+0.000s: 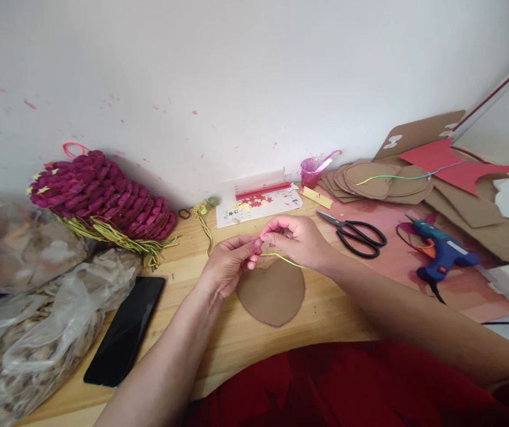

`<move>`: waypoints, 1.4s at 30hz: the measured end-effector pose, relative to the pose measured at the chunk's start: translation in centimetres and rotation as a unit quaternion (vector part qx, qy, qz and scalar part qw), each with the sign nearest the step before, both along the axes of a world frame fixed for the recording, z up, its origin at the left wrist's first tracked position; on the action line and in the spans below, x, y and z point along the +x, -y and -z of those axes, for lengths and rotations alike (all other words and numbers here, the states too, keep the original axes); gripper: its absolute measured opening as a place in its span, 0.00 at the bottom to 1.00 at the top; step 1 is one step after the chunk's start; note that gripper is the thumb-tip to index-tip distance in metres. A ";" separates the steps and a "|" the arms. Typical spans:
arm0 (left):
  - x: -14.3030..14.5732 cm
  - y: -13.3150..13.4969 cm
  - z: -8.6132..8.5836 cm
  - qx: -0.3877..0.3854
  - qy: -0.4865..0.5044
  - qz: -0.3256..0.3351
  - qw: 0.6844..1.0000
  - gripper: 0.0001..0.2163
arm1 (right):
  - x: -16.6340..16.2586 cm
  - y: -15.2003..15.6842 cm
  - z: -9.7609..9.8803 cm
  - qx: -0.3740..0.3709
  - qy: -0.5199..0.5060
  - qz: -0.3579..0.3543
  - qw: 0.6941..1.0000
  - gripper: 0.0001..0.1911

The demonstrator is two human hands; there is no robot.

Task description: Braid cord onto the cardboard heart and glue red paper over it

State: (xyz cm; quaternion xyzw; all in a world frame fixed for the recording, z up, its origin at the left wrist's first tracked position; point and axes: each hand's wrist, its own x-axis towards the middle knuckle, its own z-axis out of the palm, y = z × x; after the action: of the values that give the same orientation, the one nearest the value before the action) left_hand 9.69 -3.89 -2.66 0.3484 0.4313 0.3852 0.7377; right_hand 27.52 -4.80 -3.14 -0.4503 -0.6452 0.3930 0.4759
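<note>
Both my hands meet at the middle of the table, fingertips pinched together. My left hand and my right hand are closed on a thin yellow-green cord, whose tail runs out under my right palm. The pinched bit of cord is mostly hidden by my fingers. Just below them a heart-shaped piece of brown cardboard lies flat on the wood, its edge tinged pink. My hands cover part of its upper edge.
Black-handled scissors and a blue glue gun lie right, before stacked cardboard hearts. Behind sit star cutouts and a pink cup. Left are a magenta layered craft, plastic bags and a phone.
</note>
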 end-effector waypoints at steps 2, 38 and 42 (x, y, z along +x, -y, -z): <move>-0.1 0.0 0.0 0.006 -0.004 0.001 1.000 0.16 | 0.0 0.0 0.0 0.004 0.006 0.002 1.000 0.04; -0.6 -0.6 0.5 0.124 -0.071 -0.070 0.987 0.17 | -1.0 1.3 -0.1 -0.084 0.146 -0.062 0.984 0.06; -1.0 -0.8 0.8 0.195 -0.151 -0.055 0.967 0.16 | -0.5 1.2 -0.5 -0.022 0.149 -0.031 0.988 0.05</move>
State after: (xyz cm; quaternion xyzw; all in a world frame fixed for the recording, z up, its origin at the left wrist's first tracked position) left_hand 8.72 -3.07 -3.42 0.5157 0.4728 0.4445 0.5594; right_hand 26.99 -5.96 -2.66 -0.4942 -0.7137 0.3501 0.3519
